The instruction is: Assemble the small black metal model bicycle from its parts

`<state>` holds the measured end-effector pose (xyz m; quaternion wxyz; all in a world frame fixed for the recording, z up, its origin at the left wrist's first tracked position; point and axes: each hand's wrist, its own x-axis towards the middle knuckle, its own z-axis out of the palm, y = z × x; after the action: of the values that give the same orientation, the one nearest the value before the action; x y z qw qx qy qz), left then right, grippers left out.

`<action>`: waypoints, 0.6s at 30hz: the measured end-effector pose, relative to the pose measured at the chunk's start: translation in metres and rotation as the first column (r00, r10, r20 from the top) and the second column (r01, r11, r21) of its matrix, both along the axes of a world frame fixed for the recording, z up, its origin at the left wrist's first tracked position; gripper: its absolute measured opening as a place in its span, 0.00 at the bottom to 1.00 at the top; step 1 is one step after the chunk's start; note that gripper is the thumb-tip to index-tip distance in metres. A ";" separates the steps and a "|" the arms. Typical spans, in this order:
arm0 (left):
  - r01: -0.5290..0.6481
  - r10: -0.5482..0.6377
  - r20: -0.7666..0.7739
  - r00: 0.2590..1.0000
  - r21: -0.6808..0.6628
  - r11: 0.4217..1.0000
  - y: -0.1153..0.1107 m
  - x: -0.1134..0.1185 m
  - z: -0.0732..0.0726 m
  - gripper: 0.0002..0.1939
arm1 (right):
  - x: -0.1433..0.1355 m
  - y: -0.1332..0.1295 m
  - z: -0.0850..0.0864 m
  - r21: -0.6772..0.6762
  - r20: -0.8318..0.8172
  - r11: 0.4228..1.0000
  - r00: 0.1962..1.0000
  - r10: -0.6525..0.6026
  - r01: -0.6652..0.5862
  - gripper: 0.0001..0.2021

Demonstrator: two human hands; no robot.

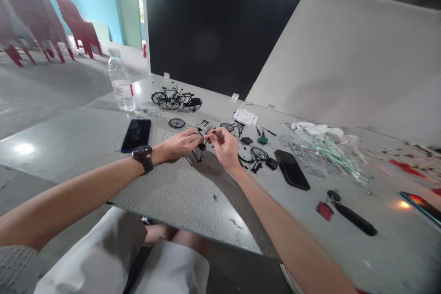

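Observation:
My left hand (182, 144), with a dark watch (142, 157) on its wrist, is closed on a small black model bicycle frame (199, 152) just above the table. My right hand (223, 144) pinches a thin dark piece against the same frame; the fingers hide most of it and its kind is unclear. Beyond the left hand lies a loose spoked wheel (177, 123). Another wheel (259, 153) and several small black parts lie right of my right hand, near a green piece (262, 140). Two model bicycles (176, 97) stand upright farther back.
A water bottle (121, 85) and a phone (136, 135) are on the left. To the right are a second phone (292, 169), keys with a black fob (354, 219), and crumpled clear plastic (341, 154). A printed paper (245, 116) lies before the upright black panel (220, 23).

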<state>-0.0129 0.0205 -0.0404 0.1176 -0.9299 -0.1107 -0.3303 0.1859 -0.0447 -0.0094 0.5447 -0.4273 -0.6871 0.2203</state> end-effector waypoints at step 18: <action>-0.026 0.027 -0.016 0.999 0.063 0.998 0.001 0.000 0.001 0.11 | -0.002 -0.001 0.000 0.008 0.023 0.993 0.993 -0.116 0.116 0.19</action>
<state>-0.0127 0.0213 -0.0396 0.1520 -0.9270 -0.1118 -0.3241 0.1843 -0.0456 -0.0089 0.5500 -0.4674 -0.6680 0.1811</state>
